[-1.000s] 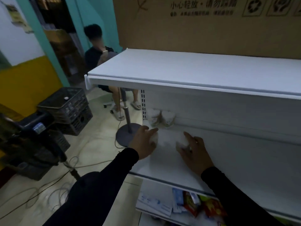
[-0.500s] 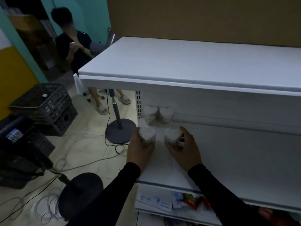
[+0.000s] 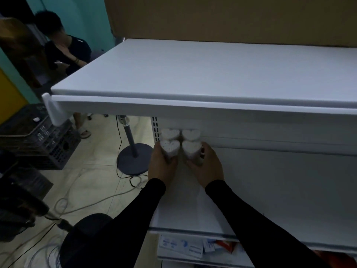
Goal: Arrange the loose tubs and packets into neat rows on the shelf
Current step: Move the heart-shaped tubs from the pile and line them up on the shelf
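Note:
Two white heart-shaped tubs stand side by side at the back left of the middle shelf [image 3: 270,190]: the back left tub [image 3: 170,133] and the back right tub [image 3: 191,134]. Directly in front of them are two more. My left hand [image 3: 162,165] grips the front left tub [image 3: 170,148], and my right hand [image 3: 206,167] grips the front right tub [image 3: 191,149]. Both front tubs sit close against the back pair, making a two-by-two block. Black sleeves cover both my arms.
The top shelf [image 3: 212,74] overhangs the tubs. Packets [image 3: 183,246] lie on the lower shelf. Left of the shelf are a stand with a round base [image 3: 135,161], black crates [image 3: 42,136], floor cables and a seated person [image 3: 65,53].
Both hands have pushed the two front tubs back along the shelf until they sit right against the back pair. The camera has moved closer.

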Available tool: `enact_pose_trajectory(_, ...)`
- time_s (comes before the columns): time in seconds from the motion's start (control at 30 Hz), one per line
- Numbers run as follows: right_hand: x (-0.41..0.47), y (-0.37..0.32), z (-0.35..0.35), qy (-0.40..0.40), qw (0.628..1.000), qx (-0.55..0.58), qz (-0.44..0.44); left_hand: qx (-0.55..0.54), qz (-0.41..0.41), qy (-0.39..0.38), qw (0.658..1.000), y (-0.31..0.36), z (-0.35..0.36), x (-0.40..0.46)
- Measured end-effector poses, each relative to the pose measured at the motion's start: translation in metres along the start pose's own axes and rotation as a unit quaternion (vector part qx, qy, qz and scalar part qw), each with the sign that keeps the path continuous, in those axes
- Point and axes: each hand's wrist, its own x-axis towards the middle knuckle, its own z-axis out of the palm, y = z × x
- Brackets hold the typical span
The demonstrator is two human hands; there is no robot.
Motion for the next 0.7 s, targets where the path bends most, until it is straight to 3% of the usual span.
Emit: enact_pose_trajectory(0.7,0.009,0.004,0.007,-0.008,0.999,-0.029,0.024,-0.001,0.017,-0.009,1.000,-0.002,-0.001,0.011)
